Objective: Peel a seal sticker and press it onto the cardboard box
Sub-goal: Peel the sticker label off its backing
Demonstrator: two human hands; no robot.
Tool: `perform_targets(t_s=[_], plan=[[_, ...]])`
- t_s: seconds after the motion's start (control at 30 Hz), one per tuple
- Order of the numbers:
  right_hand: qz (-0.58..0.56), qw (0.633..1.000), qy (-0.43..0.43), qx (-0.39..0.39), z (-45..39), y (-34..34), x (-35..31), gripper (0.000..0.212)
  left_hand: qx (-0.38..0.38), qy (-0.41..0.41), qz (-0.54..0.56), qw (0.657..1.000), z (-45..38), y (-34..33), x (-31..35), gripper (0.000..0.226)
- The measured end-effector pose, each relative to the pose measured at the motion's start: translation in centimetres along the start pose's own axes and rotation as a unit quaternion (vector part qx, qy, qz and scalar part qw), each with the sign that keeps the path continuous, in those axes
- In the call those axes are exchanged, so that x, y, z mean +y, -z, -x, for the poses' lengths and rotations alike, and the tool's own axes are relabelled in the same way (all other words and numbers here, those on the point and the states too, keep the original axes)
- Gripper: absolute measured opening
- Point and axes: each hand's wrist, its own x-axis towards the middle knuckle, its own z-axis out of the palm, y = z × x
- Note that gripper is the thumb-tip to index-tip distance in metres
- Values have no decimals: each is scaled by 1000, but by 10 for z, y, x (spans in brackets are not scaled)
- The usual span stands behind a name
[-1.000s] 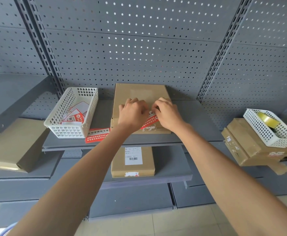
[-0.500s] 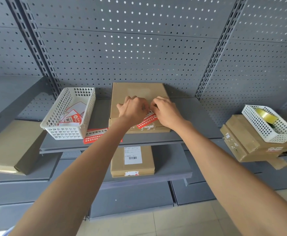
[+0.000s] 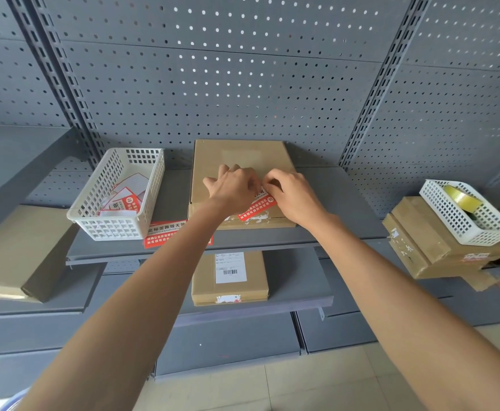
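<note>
Both hands meet over the cardboard box [image 3: 243,161] on the middle shelf [image 3: 326,209]; left hand [image 3: 233,188] and right hand [image 3: 294,197] have fingers curled in on the far end of the red seal sticker [image 3: 256,209], grip looks like a pinch from both sides, fingertips themselves hidden behind knuckles so exact contact not visible. Sticker lies slanted over the near right part of the box top, its near end reaching toward the front edge; can't tell how much is already stuck down. Step in hand, judged: peeling/laying the sticker onto the box. To do it well: keep the backing end lifted, set one end down first, then smooth along the length toward the other end so no bubbles or creases; keep it bridging the flap seam near the front edge; hold the box steady with the heel of one hand so it doesn't slide on the shelf. Counts: two hands; one sticker being worked; one loose red sticker sheet [image 3: 165,232] on the shelf just near-left of the box, partly behind the left forearm; two white baskets, the left basket [image 3: 130,191] with several stickers/backings inside (number unclear), the right basket [image 3: 465,221] with one tape roll [image 3: 462,198]; one labelled box [image 3: 229,277] on the lower shelf; a stack of cartons [image 3: 426,247] under the right basket, count unclear; one more flat box [image 3: 8,250] far left.
</note>
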Motion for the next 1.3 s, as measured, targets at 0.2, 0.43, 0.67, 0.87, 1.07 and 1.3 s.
perform_targets(t_s=[0.2, 0.43, 0.67, 0.87, 1.07, 1.3], plan=[[-13, 1000, -1, 6, 1, -1, 4, 13, 1, -4, 6, 1000, 0, -2, -2, 20], [-10, 1000, 3, 2, -2, -1, 3, 11, 4, -9, 16, 1000, -1, -3, -4, 18], [31, 999, 12, -15, -1, -3, 1, 13, 6, -9, 18, 1000, -1, -4, -5, 13], [30, 999, 12, -13, 0, -3, 1, 15, 3, -13, 23, 1000, -1, -4, -7, 6], [9, 1000, 5, -8, 0, -2, 0, 15, 14, -15, 21, 1000, 0, -5, -6, 17], [-59, 998, -24, -3, 2, 0, -1, 13, 8, -26, 23, 999, 1, -3, -8, 6]])
